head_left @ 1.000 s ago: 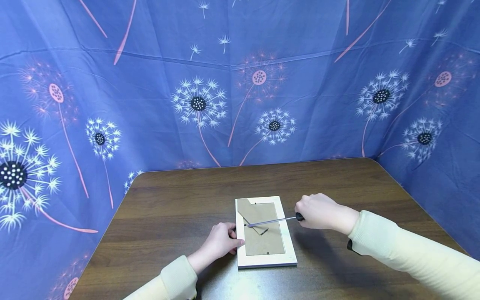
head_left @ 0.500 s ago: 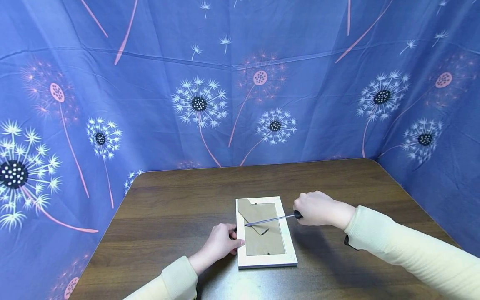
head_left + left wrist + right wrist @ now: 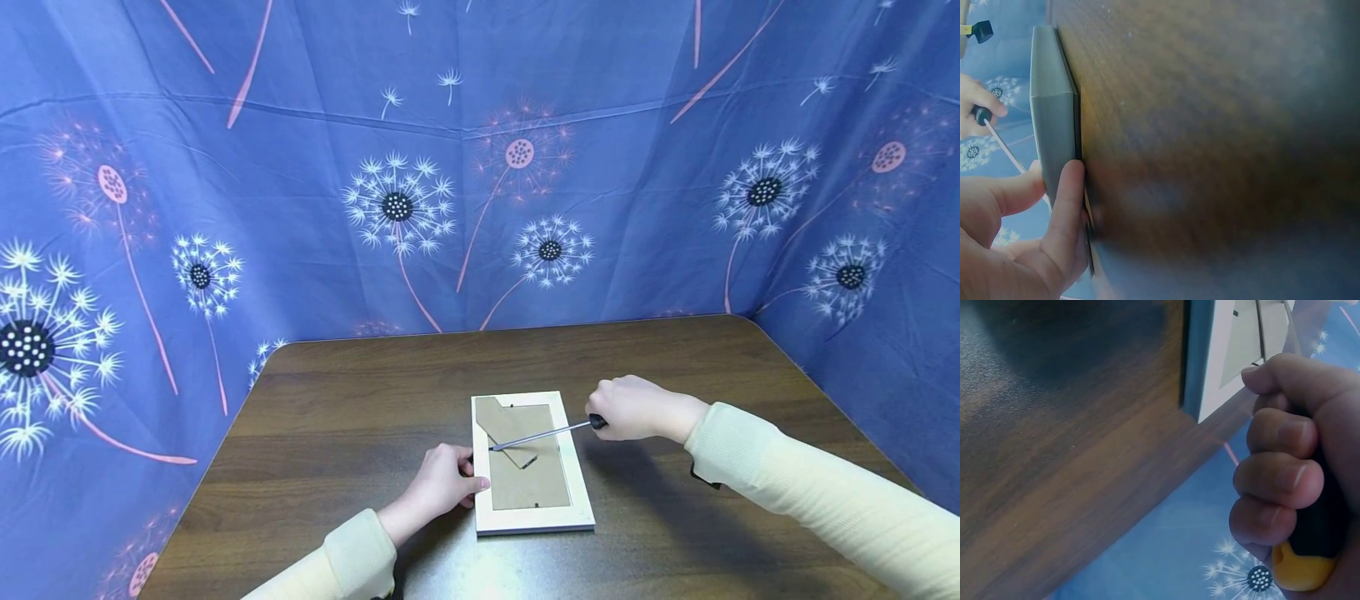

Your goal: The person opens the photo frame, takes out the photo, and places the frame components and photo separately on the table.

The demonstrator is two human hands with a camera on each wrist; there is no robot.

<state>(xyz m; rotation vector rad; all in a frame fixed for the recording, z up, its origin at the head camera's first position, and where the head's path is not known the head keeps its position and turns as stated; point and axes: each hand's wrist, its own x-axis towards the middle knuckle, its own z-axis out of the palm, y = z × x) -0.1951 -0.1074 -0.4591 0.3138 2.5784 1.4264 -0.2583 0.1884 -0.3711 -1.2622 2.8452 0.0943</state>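
Observation:
A picture frame lies face down on the table, its brown backing board and folded-flat stand showing. My left hand grips its left edge, thumb on the back rim and fingers along the side. In my right hand is a screwdriver with a black and yellow handle, fingers wrapped round it. The shaft slants down leftward across the back. Its tip meets the left inner edge of the rim, at a small dark tab that it partly covers.
More small dark tabs sit along the inner rim. The brown wooden table extends around the frame. Behind and at both sides hangs a blue cloth with a dandelion print.
The screwdriver tip has slid slightly left to the inner edge of the rim. My right hand has risen a little and shifted left, so the shaft is steeper. My left hand stays put.

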